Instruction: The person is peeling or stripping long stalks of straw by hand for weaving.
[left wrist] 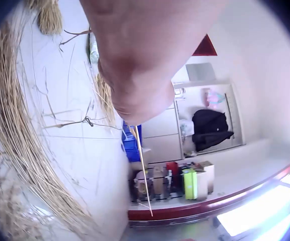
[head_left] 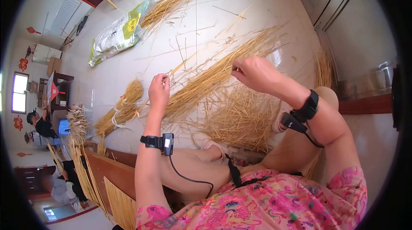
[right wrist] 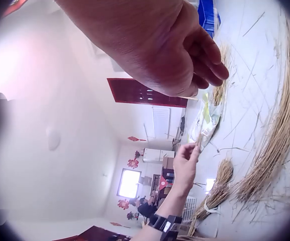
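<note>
My left hand (head_left: 159,90) pinches a thin straw stalk (left wrist: 143,168) between thumb and fingers; in the left wrist view the stalk runs outward past the hand. Off to the right, my right hand (head_left: 259,75) is raised over the straw with its fingers curled in. The right wrist view shows those fingers (right wrist: 205,57) bent toward the palm; I cannot tell whether anything is between them. Below both hands a long loose bundle of straw (head_left: 214,73) lies across the floor. A heap of broken straw (head_left: 240,116) spreads in front of the legs.
A tied straw bundle (head_left: 122,108) lies left of the left hand. Farther off is a white and green bag (head_left: 118,33) with more straw (head_left: 167,9) beside it. A wooden board (head_left: 105,174) stands at lower left. Other people (head_left: 43,123) are at the far left.
</note>
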{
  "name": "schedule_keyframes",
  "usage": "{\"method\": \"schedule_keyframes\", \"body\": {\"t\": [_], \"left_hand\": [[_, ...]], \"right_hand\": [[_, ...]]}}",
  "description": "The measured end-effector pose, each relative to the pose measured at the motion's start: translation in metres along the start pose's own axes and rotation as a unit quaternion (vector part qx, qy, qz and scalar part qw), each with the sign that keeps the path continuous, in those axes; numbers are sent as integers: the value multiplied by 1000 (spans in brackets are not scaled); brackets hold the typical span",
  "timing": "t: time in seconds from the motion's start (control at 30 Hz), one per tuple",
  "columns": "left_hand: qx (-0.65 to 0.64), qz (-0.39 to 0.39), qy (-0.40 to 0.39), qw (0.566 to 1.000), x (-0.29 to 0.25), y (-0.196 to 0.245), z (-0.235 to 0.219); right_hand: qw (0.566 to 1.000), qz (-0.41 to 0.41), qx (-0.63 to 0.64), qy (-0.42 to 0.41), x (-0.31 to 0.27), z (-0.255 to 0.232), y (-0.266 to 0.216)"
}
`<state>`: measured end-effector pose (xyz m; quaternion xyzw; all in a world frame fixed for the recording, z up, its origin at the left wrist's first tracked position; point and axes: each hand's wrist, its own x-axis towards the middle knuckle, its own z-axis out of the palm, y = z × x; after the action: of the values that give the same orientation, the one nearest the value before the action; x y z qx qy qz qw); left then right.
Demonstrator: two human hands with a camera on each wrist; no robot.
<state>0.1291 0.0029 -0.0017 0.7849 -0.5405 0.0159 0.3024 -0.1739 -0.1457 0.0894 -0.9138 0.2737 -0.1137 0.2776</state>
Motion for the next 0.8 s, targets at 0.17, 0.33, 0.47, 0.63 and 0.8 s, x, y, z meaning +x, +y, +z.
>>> {"method": "schedule_keyframes", "body": {"t": [0.17,0.33,0.47,0.63,0.8], "left_hand": [[-202,-62,5,977,-13,49,-4],[-270,1,-22,963,-26,107,13],[-312,-27,-77,947,-31,117,33],[-452,-153,-229,848,-31,120,43],[-504,-174,-309,787,-19,122,43]], "right_hand": [[955,86,279,-57,10,16,3],[835,175,522,12,9,35,11],[824,190,531,61,5,38,18],[849,152,506,14,-5,37,16],[855,156,494,-23,-12,45,9]]}}
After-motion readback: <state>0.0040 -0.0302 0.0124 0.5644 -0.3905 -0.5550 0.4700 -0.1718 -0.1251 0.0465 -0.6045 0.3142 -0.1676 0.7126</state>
